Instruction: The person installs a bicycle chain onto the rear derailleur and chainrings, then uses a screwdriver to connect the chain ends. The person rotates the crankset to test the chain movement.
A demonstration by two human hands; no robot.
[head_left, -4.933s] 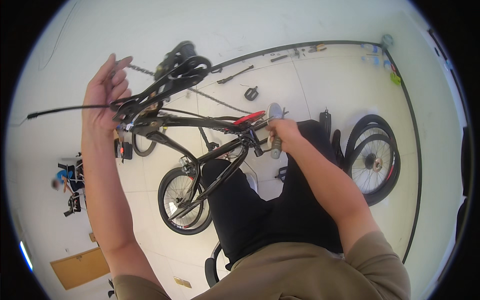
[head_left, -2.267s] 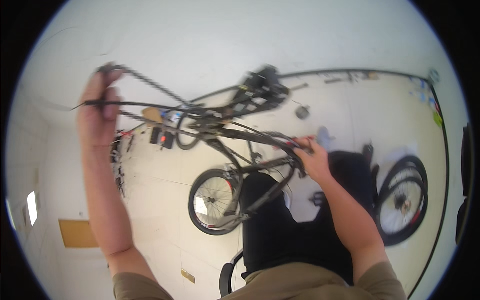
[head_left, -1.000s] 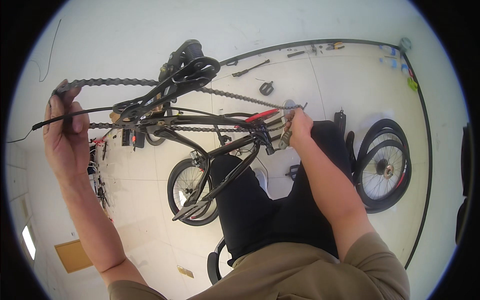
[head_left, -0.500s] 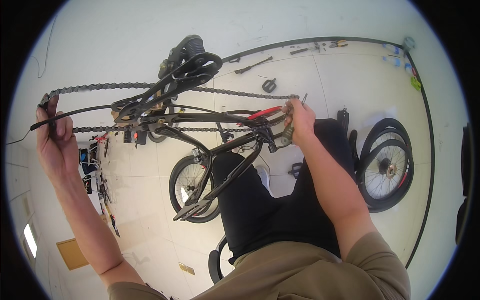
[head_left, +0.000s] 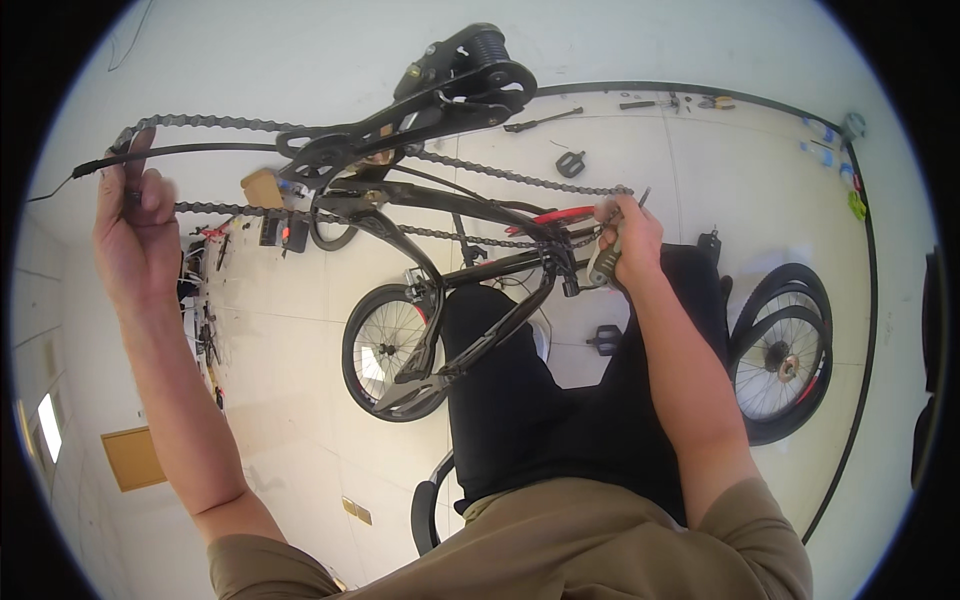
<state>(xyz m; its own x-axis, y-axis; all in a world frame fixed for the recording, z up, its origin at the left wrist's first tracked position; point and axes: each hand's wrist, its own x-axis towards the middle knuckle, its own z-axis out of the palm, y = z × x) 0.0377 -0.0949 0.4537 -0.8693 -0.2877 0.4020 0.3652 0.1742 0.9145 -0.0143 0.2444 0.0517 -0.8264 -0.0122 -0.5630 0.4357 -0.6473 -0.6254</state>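
Fingers [head_left: 152, 196] of the left hand [head_left: 138, 245] are partly curled, fingertips up, holding the far left bend of a dark chain [head_left: 230, 123]. The right hand [head_left: 638, 238] is closed, pinching the chain's other end between thumb and finger while gripping a tool with a grey-green handle [head_left: 604, 264]; a thin shaft juts above the knuckles.

Between the hands the chain is stretched as a long, narrow loop in front of the person, its long axis running left to right and dipping slightly toward the right. Both runs pass by a black bicycle frame [head_left: 440, 208], which partly hides the upper one. The frame extends left to right above the thighs; its arm with a coil spring [head_left: 489, 46] points up and right. A black cable [head_left: 180, 153] leaves it leftward, its end beside the left fingers. A red part [head_left: 565, 216] sits near the right hand.

On the floor lie a pedal [head_left: 570, 164], pliers [head_left: 716, 102] and, at the right, two overlapping wheels [head_left: 822, 375].
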